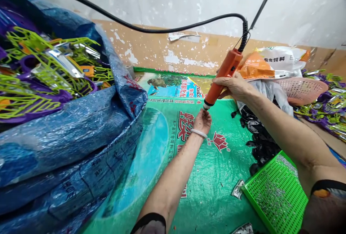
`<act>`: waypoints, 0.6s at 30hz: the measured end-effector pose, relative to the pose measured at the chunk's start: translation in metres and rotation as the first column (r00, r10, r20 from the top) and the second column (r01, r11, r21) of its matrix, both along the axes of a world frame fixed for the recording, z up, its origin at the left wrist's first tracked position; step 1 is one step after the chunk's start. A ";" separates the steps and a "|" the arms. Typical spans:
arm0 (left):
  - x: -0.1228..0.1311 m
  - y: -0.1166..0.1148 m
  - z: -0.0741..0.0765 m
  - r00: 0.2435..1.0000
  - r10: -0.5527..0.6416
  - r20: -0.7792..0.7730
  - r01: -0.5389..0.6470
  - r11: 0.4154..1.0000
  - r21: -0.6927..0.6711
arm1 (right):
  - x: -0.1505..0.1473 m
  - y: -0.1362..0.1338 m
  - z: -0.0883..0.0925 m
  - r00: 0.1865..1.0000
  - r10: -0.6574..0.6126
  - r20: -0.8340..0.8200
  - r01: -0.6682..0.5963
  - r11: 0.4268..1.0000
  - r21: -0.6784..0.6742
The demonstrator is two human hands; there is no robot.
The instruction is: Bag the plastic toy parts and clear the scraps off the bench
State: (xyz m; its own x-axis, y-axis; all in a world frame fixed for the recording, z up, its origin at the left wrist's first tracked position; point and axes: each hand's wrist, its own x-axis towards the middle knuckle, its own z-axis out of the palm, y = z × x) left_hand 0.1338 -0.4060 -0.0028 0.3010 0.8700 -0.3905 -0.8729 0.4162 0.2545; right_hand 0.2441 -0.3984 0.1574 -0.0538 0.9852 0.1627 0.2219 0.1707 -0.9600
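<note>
An orange electric screwdriver (222, 77) hangs tip-down from a black cord, tilted, with my right hand (234, 85) wrapped around its body. Just under its dark collar and pale nose, my left hand (202, 120) has its fingers drawn together at the tip. Whatever those fingers pinch is too small and covered to make out. Beneath both hands lies a green printed woven sack (216, 176) spread over the work surface. A green perforated basket (281, 190) holding many small silver screws sits to the right, below my right forearm.
A blue woven sack (81, 129) full of green, purple and silver plastic parts bulges at the left. Black parts (261, 140) lie beside the basket. Behind them are a pink basket (305, 88) and more coloured parts (329, 109). The black cord (162, 30) crosses above.
</note>
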 end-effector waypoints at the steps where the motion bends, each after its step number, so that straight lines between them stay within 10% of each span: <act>1: -0.001 0.000 0.002 1.000 -0.010 0.016 0.010 1.000 -0.004 | 0.000 0.002 0.000 1.000 0.006 -0.004 -0.006 1.000 -0.004; 11: -0.008 0.007 -0.002 0.997 -0.078 0.023 0.079 0.995 -0.063 | 0.017 0.026 -0.003 0.999 -0.052 0.017 0.051 0.996 0.072; 18: -0.006 0.007 -0.010 0.988 -0.156 -0.019 0.155 0.986 -0.062 | 0.052 0.087 -0.016 0.933 -0.358 0.034 0.334 0.900 0.281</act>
State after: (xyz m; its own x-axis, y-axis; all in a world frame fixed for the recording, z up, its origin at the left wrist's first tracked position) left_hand 0.1276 -0.3988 -0.0129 0.4207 0.7880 -0.4495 -0.7904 0.5616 0.2448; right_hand 0.2964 -0.3111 0.1409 0.2579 0.8649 0.4306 0.3903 0.3145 -0.8653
